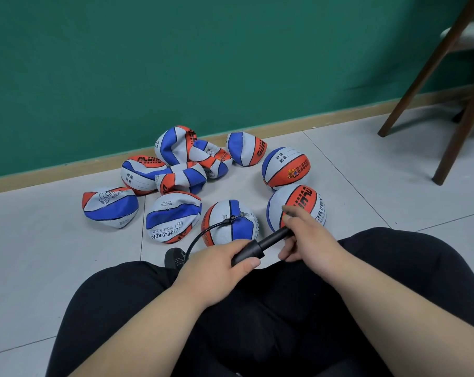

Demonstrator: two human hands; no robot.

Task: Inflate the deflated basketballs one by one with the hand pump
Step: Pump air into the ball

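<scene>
Ten basketballs lie on the tiled floor (339,172) between your knees and the green wall (149,63), all red, white and blue. Seven of them are crumpled and slack, clustered to the left and rear, some overlapping; one such flat ball (109,206) sits farthest left. Two round balls (286,168) stand on the right, the far one just behind the near round ball (309,197). The tenth, the ball on the hose (222,235), sits just ahead of your hands and looks mostly rounded. One black hand pump (253,250) is held over your lap: your left hand (219,263) is wrapped round its barrel and your right hand (309,235) grips the handle end, with a stretch of thinner shaft showing between them. One thin black hose (203,231) curves from the pump to the top of that ball. Two dark chair legs (462,131) stand at the right.
</scene>
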